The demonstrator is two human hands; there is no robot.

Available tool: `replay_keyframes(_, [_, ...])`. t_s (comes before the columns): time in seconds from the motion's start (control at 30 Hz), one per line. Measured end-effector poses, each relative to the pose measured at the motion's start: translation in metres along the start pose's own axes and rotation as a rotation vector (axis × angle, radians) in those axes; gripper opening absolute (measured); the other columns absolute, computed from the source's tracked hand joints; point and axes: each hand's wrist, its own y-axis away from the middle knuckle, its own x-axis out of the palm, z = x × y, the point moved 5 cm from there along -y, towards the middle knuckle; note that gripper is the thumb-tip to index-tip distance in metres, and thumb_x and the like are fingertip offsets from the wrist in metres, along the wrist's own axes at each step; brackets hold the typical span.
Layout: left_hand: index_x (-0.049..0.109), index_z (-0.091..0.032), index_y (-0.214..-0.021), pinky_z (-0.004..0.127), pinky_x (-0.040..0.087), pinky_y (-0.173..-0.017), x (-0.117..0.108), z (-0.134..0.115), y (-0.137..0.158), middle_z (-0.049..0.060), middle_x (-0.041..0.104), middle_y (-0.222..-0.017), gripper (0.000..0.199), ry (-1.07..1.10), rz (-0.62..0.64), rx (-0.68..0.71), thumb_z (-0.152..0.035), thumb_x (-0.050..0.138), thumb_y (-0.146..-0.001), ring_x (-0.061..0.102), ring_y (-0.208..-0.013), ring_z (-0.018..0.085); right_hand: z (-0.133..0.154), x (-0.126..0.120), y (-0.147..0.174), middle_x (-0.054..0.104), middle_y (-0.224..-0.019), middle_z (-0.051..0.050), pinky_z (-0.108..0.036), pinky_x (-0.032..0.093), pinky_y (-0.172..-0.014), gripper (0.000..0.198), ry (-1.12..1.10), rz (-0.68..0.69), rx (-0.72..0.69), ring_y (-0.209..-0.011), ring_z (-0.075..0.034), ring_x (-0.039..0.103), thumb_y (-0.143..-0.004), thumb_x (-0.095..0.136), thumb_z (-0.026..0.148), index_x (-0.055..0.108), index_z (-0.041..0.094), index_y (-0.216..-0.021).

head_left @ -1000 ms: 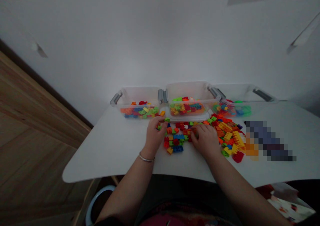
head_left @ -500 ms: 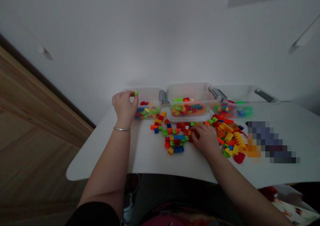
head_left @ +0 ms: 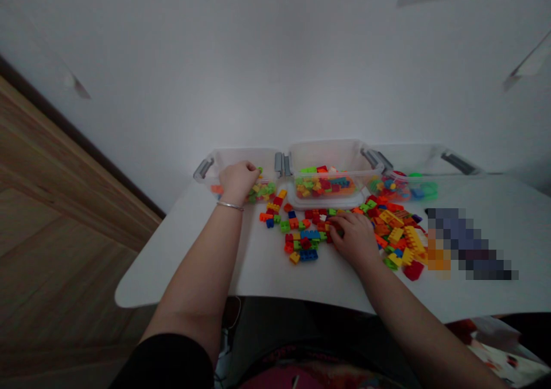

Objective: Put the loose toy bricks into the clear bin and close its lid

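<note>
My left hand [head_left: 239, 181] reaches over the left clear plastic bin [head_left: 224, 156], its fingers closed in a pinch. A green toy brick [head_left: 260, 171] shows at the fingertips, mostly covered by them. My right hand [head_left: 356, 237] rests on the table among loose toy bricks [head_left: 310, 235], fingers bent and thumb near the index finger. Red and orange pieces lie at its fingertips; what it grips is hidden. To its right spreads a larger heap of bricks [head_left: 394, 220], mostly orange, yellow and red.
A middle clear bin [head_left: 329, 154] holds mixed bricks. The right clear bin [head_left: 413, 158] has red, blue and green pieces. All stand against the wall on the white table [head_left: 181, 251]. A blurred-out object [head_left: 469, 242] lies at the right. A wooden panel [head_left: 64, 205] is at the left.
My left hand has moved right and lower, from the left bin's left side to over its inside, with the green brick. My right hand stays in about the same place.
</note>
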Motion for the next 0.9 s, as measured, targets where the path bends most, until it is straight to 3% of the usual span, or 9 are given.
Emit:
replay_keyframes(0.2, [0.071,-0.027,-0.101,0.039,0.048,-0.084,0.001,0.000,-0.002,0.006,0.074,-0.104,0.031,0.051,-0.034,-0.011,-0.041,0.058,-0.077,0.065,-0.100,0.029,-0.001,0.001,0.000,0.070,-0.101,-0.006,-0.040,0.038,-0.088,0.022,-0.003,-0.008,-0.003,-0.094,-0.024,0.056,-0.087,0.056,0.030,0.073,0.021,-0.098])
replay_keyframes(0.33, [0.067,-0.024,-0.111,0.040,0.045,-0.090,-0.001,0.000,0.004,0.006,0.072,-0.111,0.035,0.138,-0.181,0.085,-0.039,0.055,-0.082,0.063,-0.104,0.029,0.000,0.000,0.000,0.070,-0.100,-0.004,-0.039,0.038,-0.088,0.020,-0.019,0.008,-0.013,-0.094,-0.023,0.056,-0.087,0.056,0.030,0.072,0.024,-0.096])
replay_keyframes(0.47, [0.067,-0.020,-0.108,0.042,0.040,-0.097,-0.009,0.002,0.013,0.009,0.070,-0.111,0.030,0.257,-0.373,0.231,-0.029,0.049,-0.086,0.060,-0.108,0.027,0.000,0.000,-0.001,0.069,-0.098,-0.004,-0.037,0.038,-0.086,0.016,-0.045,0.011,-0.018,-0.092,-0.022,0.057,-0.087,0.057,0.029,0.071,0.023,-0.092])
replay_keyframes(0.63, [0.067,-0.019,-0.101,0.042,0.039,-0.099,-0.020,0.000,0.037,0.008,0.069,-0.108,0.024,0.393,-0.481,0.365,-0.023,0.051,-0.084,0.058,-0.108,0.025,-0.003,0.002,-0.001,0.070,-0.098,-0.004,-0.037,0.038,-0.086,0.013,-0.040,0.011,0.010,-0.094,-0.023,0.058,-0.084,0.060,0.029,0.069,0.022,-0.088])
replay_keyframes(0.73, [0.066,-0.019,-0.094,0.039,0.041,-0.098,-0.021,-0.012,0.062,0.006,0.070,-0.103,0.018,0.474,-0.444,0.452,-0.022,0.052,-0.085,0.060,-0.104,0.022,-0.006,0.005,-0.002,0.070,-0.098,-0.004,-0.037,0.038,-0.086,0.014,-0.031,0.027,0.019,-0.094,-0.024,0.058,-0.084,0.059,0.032,0.069,0.022,-0.088])
replay_keyframes(0.9, [0.067,-0.019,-0.096,0.037,0.046,-0.090,-0.001,-0.037,0.103,0.006,0.071,-0.099,0.017,0.521,-0.200,0.574,-0.023,0.053,-0.087,0.062,-0.098,0.021,-0.008,0.006,-0.002,0.070,-0.098,-0.003,-0.037,0.038,-0.087,0.014,-0.047,0.024,0.030,-0.094,-0.023,0.058,-0.083,0.059,0.033,0.067,0.023,-0.085])
